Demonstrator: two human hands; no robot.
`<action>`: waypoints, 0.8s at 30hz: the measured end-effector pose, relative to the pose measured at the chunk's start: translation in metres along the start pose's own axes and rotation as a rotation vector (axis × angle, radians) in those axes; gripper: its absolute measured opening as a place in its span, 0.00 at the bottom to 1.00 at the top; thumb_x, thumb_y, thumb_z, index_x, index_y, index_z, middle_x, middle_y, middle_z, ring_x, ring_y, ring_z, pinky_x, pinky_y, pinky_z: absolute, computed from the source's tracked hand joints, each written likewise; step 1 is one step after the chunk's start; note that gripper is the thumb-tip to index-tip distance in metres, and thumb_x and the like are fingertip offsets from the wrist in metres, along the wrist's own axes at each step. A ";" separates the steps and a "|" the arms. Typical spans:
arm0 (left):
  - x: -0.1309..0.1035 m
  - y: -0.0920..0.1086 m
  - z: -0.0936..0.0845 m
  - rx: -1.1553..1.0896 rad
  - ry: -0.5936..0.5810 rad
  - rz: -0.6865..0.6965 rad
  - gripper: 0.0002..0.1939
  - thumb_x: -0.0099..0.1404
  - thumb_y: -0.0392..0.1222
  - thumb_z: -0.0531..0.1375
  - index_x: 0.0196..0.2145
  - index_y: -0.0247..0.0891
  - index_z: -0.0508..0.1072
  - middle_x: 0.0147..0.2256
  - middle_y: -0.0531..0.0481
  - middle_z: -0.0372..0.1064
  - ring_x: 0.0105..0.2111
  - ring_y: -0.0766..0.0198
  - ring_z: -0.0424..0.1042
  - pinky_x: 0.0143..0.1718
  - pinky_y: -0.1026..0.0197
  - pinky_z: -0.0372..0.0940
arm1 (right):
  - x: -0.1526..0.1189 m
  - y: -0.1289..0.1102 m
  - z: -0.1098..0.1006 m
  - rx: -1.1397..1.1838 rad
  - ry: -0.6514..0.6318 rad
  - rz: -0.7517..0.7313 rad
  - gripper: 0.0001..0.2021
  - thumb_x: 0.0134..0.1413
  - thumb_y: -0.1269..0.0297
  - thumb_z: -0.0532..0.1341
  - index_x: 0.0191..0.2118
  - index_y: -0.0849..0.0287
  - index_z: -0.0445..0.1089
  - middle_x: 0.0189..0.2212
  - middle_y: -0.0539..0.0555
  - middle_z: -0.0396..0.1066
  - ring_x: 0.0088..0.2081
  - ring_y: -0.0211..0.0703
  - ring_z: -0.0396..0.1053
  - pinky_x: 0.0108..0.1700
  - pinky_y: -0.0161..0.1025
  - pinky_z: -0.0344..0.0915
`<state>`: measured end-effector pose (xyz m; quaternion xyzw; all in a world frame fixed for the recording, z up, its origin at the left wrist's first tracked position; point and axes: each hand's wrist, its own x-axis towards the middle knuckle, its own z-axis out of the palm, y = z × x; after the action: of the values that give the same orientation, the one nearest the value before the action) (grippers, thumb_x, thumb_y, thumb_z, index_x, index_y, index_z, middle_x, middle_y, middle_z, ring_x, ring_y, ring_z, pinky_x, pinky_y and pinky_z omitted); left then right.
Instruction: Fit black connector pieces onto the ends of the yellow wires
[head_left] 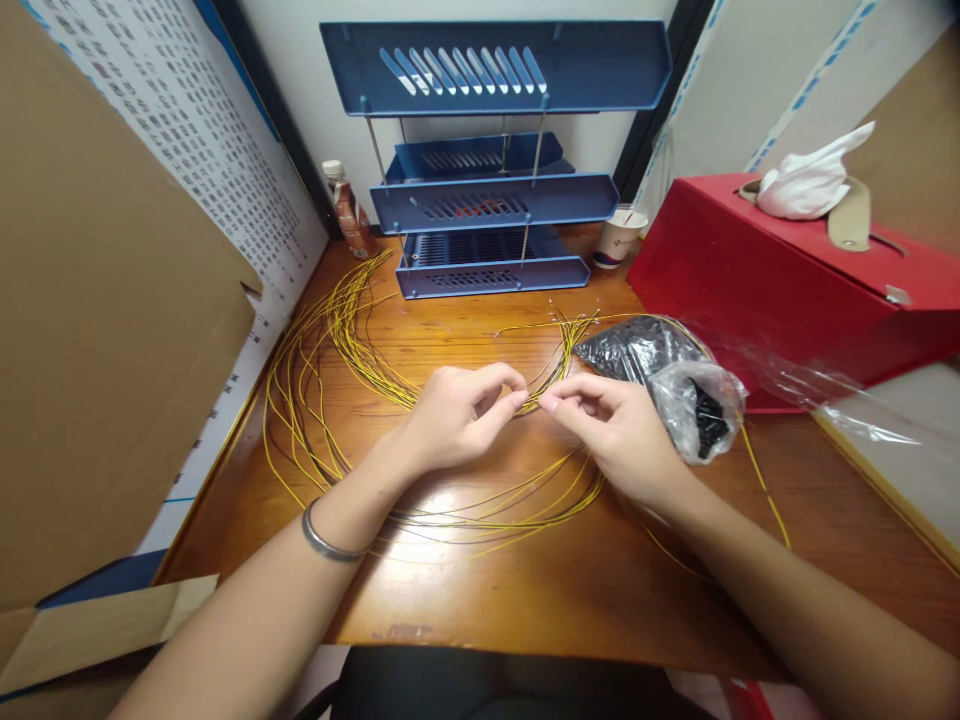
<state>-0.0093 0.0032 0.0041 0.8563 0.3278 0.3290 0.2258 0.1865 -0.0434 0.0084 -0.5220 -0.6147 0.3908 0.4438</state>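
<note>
My left hand [469, 418] and my right hand [619, 425] face each other over the middle of the table, thumb and forefinger pinched on each. Their fingertips are a small gap apart. Whatever they pinch is too thin or small to make out. Just behind and beneath the fingers runs a bundle of thin yellow and dark wires [566, 350], its loose ends fanned out. The long wires [352, 330] loop round to the left and curve back under my wrists. Beside my right hand lies a clear plastic bag [667, 375] with small black pieces inside, its mouth facing me.
A blue tiered tray rack [495, 205] stands at the back, between a drink bottle [350, 215] and a paper cup [619, 238]. At right sits a red box [765, 270] with white tissue [810, 182] on top. Cardboard [112, 300] walls the left side.
</note>
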 end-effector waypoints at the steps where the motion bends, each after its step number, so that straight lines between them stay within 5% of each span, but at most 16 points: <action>1: 0.000 0.000 0.000 -0.003 -0.009 -0.012 0.09 0.69 0.42 0.57 0.34 0.35 0.74 0.18 0.59 0.60 0.18 0.72 0.55 0.25 0.66 0.52 | 0.000 0.000 0.000 -0.004 -0.001 -0.001 0.11 0.55 0.59 0.64 0.31 0.63 0.75 0.21 0.49 0.64 0.24 0.35 0.58 0.26 0.36 0.53; 18: 0.000 0.002 0.000 -0.087 -0.088 -0.108 0.11 0.71 0.44 0.53 0.33 0.36 0.69 0.23 0.56 0.65 0.22 0.71 0.59 0.27 0.66 0.53 | 0.000 0.000 0.002 0.008 -0.052 0.011 0.11 0.55 0.58 0.64 0.31 0.62 0.75 0.22 0.49 0.67 0.23 0.35 0.58 0.25 0.36 0.54; 24: 0.002 0.004 0.001 -0.287 -0.007 -0.242 0.12 0.72 0.48 0.51 0.38 0.38 0.66 0.25 0.57 0.59 0.24 0.68 0.58 0.27 0.64 0.55 | 0.000 0.002 0.001 0.047 -0.019 0.045 0.11 0.54 0.57 0.64 0.31 0.61 0.73 0.20 0.48 0.65 0.19 0.34 0.58 0.21 0.34 0.54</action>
<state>-0.0052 0.0018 0.0065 0.7707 0.3776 0.3399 0.3846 0.1857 -0.0432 0.0066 -0.5212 -0.5976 0.4198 0.4414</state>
